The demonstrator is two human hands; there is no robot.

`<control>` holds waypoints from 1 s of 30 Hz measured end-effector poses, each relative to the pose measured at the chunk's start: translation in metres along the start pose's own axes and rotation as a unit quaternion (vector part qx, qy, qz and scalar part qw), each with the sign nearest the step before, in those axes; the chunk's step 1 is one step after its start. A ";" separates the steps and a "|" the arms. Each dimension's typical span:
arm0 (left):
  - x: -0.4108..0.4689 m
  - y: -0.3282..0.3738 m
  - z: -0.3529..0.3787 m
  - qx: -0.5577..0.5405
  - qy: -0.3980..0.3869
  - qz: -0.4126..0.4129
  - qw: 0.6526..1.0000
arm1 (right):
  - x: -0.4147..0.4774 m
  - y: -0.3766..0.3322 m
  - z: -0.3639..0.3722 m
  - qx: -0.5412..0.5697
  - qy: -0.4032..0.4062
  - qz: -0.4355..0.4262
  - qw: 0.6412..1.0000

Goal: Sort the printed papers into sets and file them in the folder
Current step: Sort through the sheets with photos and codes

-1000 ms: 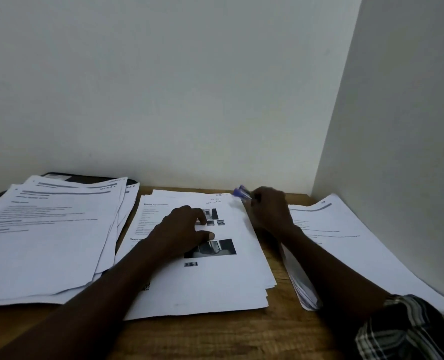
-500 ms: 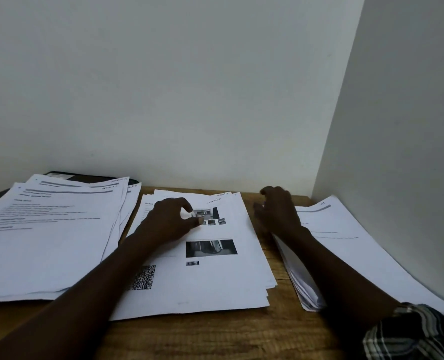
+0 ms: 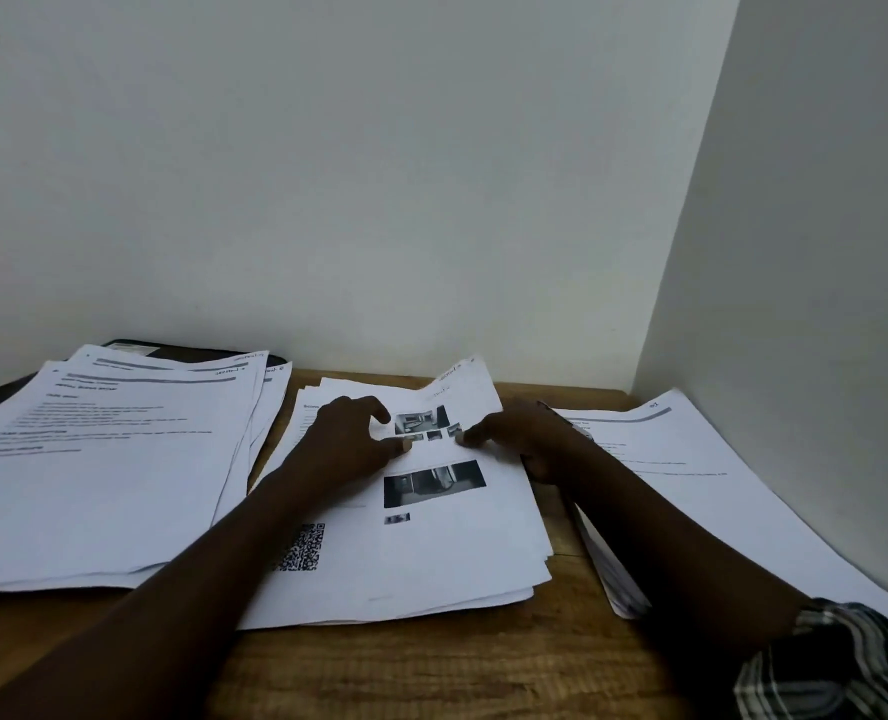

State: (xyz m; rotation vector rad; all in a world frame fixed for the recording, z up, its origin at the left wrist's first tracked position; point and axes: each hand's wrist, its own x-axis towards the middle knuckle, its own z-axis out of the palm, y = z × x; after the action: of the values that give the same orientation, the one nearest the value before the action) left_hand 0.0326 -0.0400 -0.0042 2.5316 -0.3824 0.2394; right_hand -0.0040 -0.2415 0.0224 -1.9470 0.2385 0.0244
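Together, both hands work on the middle stack [image 3: 421, 569] of printed papers. The left hand [image 3: 350, 439] lies on it with fingers curled, its thumb and forefinger drawn toward each other on the top sheet [image 3: 465, 389] beside a group of small printed photos. The right hand [image 3: 527, 439] grips the same sheet at its right edge, thumb on top and the other fingers hidden beneath. Between the two hands the sheet buckles, and its far right corner stands up off the pile. A larger dark photo and a QR code [image 3: 301, 547] are printed lower on the page, nearer the person.

On the left, a left stack [image 3: 104, 491] of text pages lies fanned, just beside the middle one. Its far edge covers most of a dark folder [image 3: 197, 350], which lies flat against the wall [image 3: 379, 174]. Under the right forearm a right stack [image 3: 691, 475] spreads toward the side partition [image 3: 805, 252]. All three piles rest on a wooden table [image 3: 431, 667]. A plaid sleeve [image 3: 836, 662] shows at the lower right corner.
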 end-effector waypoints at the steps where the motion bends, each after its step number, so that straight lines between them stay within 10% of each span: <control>1: -0.001 0.002 -0.002 -0.014 0.019 0.001 1.000 | -0.001 0.001 -0.002 0.006 0.001 0.000 1.000; 7: 0.001 0.002 -0.042 -0.189 0.223 0.007 0.956 | -0.019 -0.026 -0.043 0.155 0.084 -0.185 0.967; 12: -0.016 0.016 -0.080 -0.562 0.073 0.094 0.819 | -0.040 -0.047 -0.051 0.183 0.132 -0.335 0.915; 18: -0.036 0.048 -0.103 -0.493 0.232 0.189 0.817 | -0.064 -0.076 -0.040 0.250 0.134 -0.412 0.866; 30: -0.038 0.037 -0.102 -0.515 0.193 0.185 0.814 | -0.058 -0.060 -0.024 0.205 0.113 -0.395 0.888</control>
State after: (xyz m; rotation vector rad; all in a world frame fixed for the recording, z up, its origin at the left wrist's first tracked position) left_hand -0.0241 -0.0043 0.0892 1.2809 -0.6235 0.5140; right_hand -0.0523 -0.2325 0.0940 -1.4947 -0.3868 -0.7354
